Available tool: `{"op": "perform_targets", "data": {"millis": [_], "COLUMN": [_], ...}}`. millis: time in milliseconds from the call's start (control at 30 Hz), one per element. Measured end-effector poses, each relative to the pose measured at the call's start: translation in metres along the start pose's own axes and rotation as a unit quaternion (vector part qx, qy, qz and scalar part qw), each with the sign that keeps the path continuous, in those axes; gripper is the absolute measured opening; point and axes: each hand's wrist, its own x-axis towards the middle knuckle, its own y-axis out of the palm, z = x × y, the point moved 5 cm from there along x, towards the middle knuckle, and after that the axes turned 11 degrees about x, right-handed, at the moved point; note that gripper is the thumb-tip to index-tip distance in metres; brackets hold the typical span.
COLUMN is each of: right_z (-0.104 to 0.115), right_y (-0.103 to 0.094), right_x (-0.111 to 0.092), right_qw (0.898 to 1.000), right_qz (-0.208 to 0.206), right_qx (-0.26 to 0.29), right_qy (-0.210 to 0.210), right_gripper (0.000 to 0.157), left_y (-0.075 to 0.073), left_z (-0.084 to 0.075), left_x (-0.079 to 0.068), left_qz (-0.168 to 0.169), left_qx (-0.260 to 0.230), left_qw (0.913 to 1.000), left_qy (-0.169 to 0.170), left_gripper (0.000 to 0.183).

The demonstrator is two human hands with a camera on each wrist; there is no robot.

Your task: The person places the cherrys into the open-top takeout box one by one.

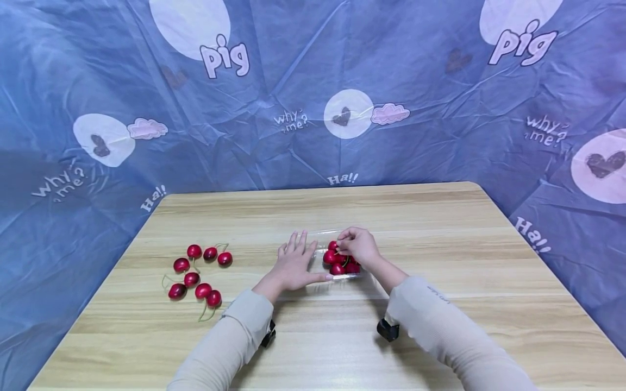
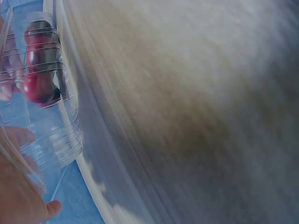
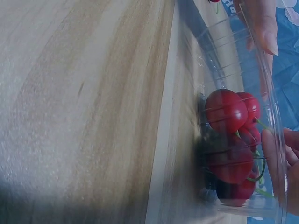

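A clear plastic box [image 1: 347, 276] lies near the middle of the table, with several red cherries [image 3: 226, 111] in its right part, some with green stems. My left hand [image 1: 292, 267] is spread over the box's left part, fingers straight, thumb along the near rim. In the left wrist view, fingers show beside the ribbed clear wall [image 2: 70, 140]. Over the cherries, my right hand [image 1: 359, 247] bends thumb and forefinger together at a cherry [image 1: 333, 245], seeming to pinch its stem [image 3: 261, 123]. The fingertips are partly hidden behind the box wall in the right wrist view.
Several more cherries [image 1: 192, 279], some with stems, lie loose on the left of the wooden table [image 1: 440, 228]. A blue printed cloth [image 1: 303, 65] hangs behind the table's far edge. A black wrist camera [image 1: 388, 329] sits under the right sleeve.
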Motion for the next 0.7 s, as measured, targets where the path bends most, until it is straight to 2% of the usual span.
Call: {"op": "perform_targets", "data": {"millis": [333, 700], "right_z": [-0.0048, -0.0048], "right_y": [0.0031, 0.0005], "right_x": [0.0007, 0.0010], "right_qw": [1.000, 0.999], "right_qz": [-0.005, -0.010], "right_qx": [0.002, 0.004], "right_qy": [0.028, 0.035], "right_gripper": [0.012, 0.011], "left_y": [-0.0011, -0.0021], "left_z": [-0.0013, -0.0016], "left_x": [0.0001, -0.0008], "left_qz": [0.000, 0.000], "left_qx": [0.003, 0.002], "left_qw": [1.0000, 1.0000], "left_qy": [0.002, -0.001], "left_gripper": [0.099, 0.100]}}
